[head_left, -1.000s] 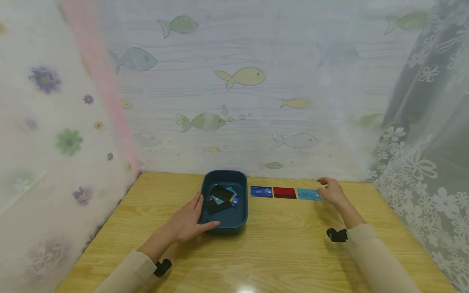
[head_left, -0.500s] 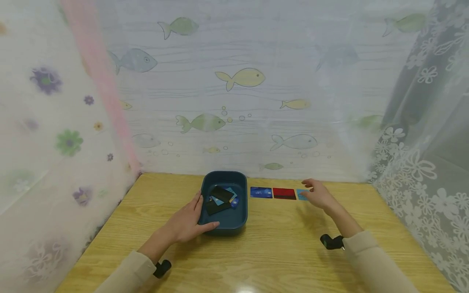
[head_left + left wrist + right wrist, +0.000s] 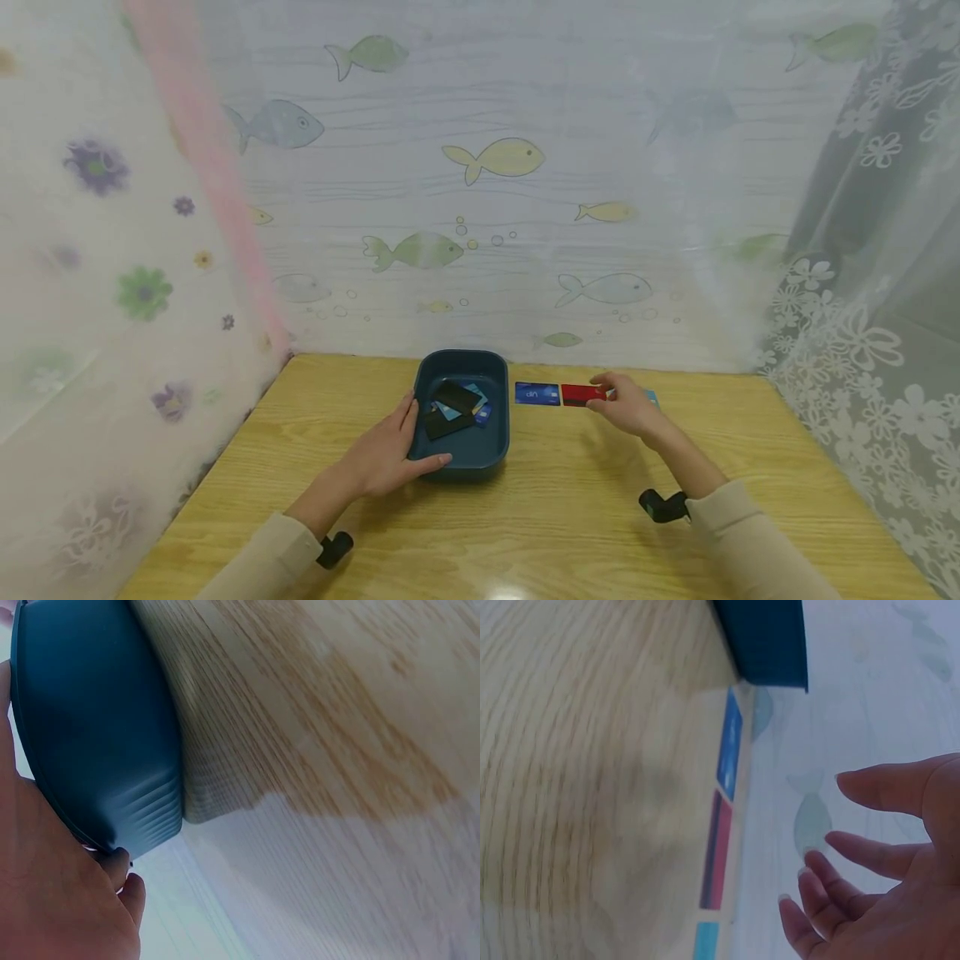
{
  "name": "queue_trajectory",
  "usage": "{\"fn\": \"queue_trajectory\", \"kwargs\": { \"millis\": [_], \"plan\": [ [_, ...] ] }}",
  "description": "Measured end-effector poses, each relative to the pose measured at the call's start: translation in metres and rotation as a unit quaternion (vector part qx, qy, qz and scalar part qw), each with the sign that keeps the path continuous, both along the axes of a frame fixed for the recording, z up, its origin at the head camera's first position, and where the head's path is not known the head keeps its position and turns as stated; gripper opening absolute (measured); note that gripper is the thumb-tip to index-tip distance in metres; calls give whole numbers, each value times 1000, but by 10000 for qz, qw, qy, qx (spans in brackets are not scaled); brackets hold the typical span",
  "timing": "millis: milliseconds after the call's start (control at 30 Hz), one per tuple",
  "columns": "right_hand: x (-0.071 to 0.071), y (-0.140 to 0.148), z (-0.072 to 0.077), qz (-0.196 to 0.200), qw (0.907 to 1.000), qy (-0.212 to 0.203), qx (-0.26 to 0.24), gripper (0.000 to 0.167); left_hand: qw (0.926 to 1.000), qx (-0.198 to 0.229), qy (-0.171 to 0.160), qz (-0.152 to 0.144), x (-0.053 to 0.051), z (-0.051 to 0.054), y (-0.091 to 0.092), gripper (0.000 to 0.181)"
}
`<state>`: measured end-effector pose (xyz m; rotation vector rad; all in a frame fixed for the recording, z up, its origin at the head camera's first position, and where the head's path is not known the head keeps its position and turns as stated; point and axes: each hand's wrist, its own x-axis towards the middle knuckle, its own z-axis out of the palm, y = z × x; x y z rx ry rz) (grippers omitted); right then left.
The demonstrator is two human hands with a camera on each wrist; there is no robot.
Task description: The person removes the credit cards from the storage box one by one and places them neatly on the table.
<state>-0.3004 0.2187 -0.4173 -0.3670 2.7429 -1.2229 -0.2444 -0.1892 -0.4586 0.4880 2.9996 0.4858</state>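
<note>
A dark blue rectangular plastic box (image 3: 465, 457) stands on the table, with dark and blue cards (image 3: 453, 408) lying overlapped inside. My left hand (image 3: 378, 450) holds its left side, thumb over the near rim and fingers along the wall; in the left wrist view, fingertips bend at the rim. Right of the box three cards lie in a row: a blue card (image 3: 537, 393), a red card (image 3: 579, 395) and a light blue card (image 3: 706, 941). My right hand (image 3: 630, 407) hovers over the red card's right end, fingers spread, holding nothing. It partly hides the light blue card.
The wooden table (image 3: 555, 533) carries everything. A fish-print curtain (image 3: 480, 317) hangs along its back edge. A flowered sheet (image 3: 142, 375) borders the left and a lace curtain (image 3: 847, 350) the right. Each wrist wears a small black camera (image 3: 663, 505).
My right hand has moved left, from beside the light blue card, across it, to the red card's right end. My left hand and the box stay in place.
</note>
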Motion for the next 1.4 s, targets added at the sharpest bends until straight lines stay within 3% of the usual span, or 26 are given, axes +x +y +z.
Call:
{"fn": "queue_trajectory", "kwargs": {
  "millis": [833, 1400],
  "plan": [
    [17, -60, 3, 543, 9972, 164, -479, 51, 10000, 57, 52, -51, -1, 0, 0, 121],
    [20, -102, -1, 914, 9933, 198, -674, 55, 9999, 96, 57, -51, 0, 0, 0, 121]
  ]
}}
